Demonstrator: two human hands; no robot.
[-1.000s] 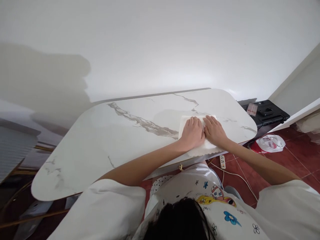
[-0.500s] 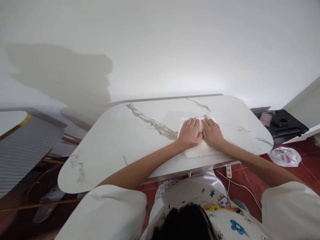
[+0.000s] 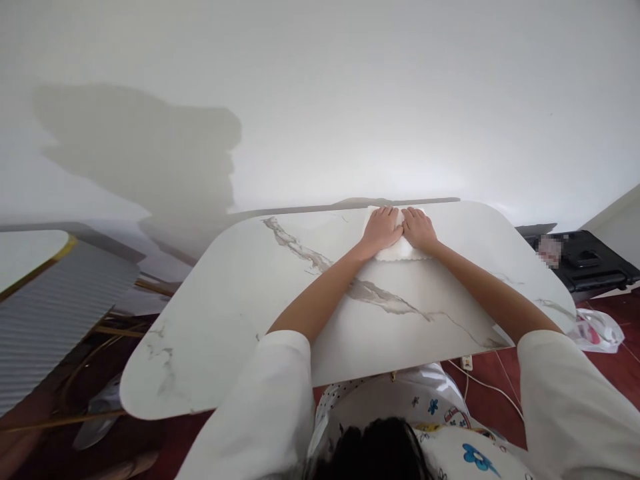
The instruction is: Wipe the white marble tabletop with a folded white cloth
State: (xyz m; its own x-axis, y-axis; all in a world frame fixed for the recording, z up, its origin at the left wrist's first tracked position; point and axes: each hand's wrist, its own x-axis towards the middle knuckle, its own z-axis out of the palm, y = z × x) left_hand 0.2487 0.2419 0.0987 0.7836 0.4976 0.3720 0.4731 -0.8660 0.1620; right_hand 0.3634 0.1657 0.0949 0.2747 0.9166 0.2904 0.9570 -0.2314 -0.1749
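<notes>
A white cloth (image 3: 400, 252) with a wavy edge lies on the white marble-patterned tabletop (image 3: 200, 320), close to its far edge. Both my hands press down on the cloth side by side, thumbs nearly touching. My left hand (image 3: 381, 230) is closed over the cloth's left half, fingers together and bent toward the wall. On the right half, my right hand (image 3: 419, 229) grips in the same way. Part of the cloth is hidden beneath my palms. My forearms stretch across the table.
A white wall (image 3: 350, 100) stands behind the table. To the right are a black case (image 3: 600, 267) and a plastic bag (image 3: 600, 332) on the red floor. A power strip (image 3: 467, 363) with a cable lies below. A ribbed grey cabinet (image 3: 60, 320) is at left.
Both hands have pushed the cloth away from me, from the middle of the tabletop to its far edge. My arms are stretched further, and the view has shifted slightly.
</notes>
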